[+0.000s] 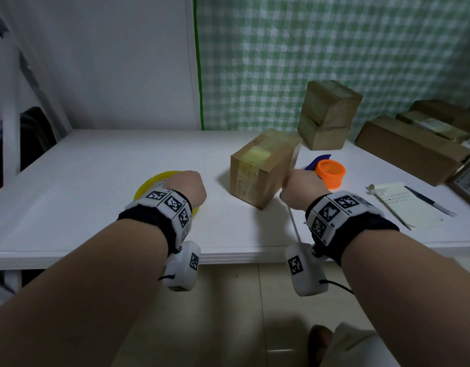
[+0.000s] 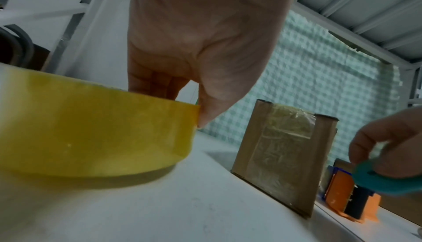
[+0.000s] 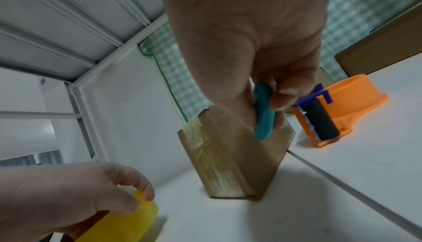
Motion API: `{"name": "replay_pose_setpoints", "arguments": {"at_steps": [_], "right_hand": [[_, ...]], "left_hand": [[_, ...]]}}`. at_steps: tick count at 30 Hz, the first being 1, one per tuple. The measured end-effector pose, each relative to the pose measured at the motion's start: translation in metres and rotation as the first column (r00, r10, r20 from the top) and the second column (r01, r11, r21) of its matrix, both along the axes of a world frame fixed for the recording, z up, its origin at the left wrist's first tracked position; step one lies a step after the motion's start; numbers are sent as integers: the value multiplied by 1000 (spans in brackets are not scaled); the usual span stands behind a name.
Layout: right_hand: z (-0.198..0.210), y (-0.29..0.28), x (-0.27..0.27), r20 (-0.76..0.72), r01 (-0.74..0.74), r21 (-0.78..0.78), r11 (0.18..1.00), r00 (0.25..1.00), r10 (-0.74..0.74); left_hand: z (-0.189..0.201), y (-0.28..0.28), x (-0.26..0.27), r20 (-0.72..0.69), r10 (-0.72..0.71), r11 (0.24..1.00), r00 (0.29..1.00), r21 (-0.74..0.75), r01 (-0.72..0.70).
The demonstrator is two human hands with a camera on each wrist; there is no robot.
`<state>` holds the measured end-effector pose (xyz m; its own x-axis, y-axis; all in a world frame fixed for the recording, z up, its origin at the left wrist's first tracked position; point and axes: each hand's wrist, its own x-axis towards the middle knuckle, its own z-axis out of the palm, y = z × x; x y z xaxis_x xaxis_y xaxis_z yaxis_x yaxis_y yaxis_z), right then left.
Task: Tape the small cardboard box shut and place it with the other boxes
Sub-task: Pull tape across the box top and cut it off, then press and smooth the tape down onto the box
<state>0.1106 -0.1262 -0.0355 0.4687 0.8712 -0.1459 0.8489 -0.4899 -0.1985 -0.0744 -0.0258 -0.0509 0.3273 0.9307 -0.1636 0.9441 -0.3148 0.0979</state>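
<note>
The small cardboard box (image 1: 263, 168) stands on the white table (image 1: 91, 176), its top and near face covered with yellowish tape (image 2: 280, 148). My left hand (image 1: 187, 186) is to the box's left and grips a yellow tape roll (image 2: 91, 134) that lies flat on the table, thumb on the outer wall and fingers inside the core. My right hand (image 1: 301, 188) hovers at the box's right near corner and pinches a small teal plastic tool (image 3: 263, 112) between thumb and fingers. The tool's tip is close to the box's upper edge; contact cannot be made out.
An orange tape dispenser (image 1: 330, 173) with a blue part sits just right of the box. Two stacked cardboard boxes (image 1: 329, 115) stand behind it, and several more boxes (image 1: 413, 147) lie at the far right. A notepad (image 1: 403, 207) and pen (image 1: 429, 201) lie near the right front edge.
</note>
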Motion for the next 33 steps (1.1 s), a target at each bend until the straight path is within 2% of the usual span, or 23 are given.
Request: {"name": "replay_pose_setpoints", "arguments": {"at_steps": [7,9,11,13,15,17,19,21,24,26,30,33], "right_hand": [[-15,-4,1,-15,-78,-223,972,997,77],[-16,-4,2,-34,-92,-255,963,996,87],[-15,-3,4,17,-97,-313,945,994,107],[-15,-2,6,51,-99,-316,943,991,121],[-16,-1,9,47,-106,-272,956,991,123],[-16,-3,8,9,-93,-223,970,995,98],[-19,-3,8,-34,-79,-200,977,997,74],[-20,-2,8,-72,-26,-137,990,997,16],[-16,3,11,-253,117,128,985,964,-82],[-10,4,8,-406,181,287,941,913,-52],[-3,2,-2,-523,149,427,892,845,110],[-1,1,-4,-588,169,423,890,799,127]], "left_hand": [[-7,9,0,-141,-14,998,990,-66,5],[-6,8,3,-171,6,999,985,-36,-13],[-3,8,7,-103,74,997,992,9,-73],[1,7,14,119,97,995,988,27,-100],[4,6,21,350,17,999,937,24,-27],[4,5,29,476,-117,993,872,27,119],[4,3,37,511,-240,966,825,44,254],[3,2,42,498,-305,945,811,51,324],[1,2,44,488,-288,950,824,38,310],[1,0,44,507,-277,954,816,46,296],[8,-9,37,558,-237,968,795,67,241],[14,-16,26,572,-230,972,788,97,213]]}}
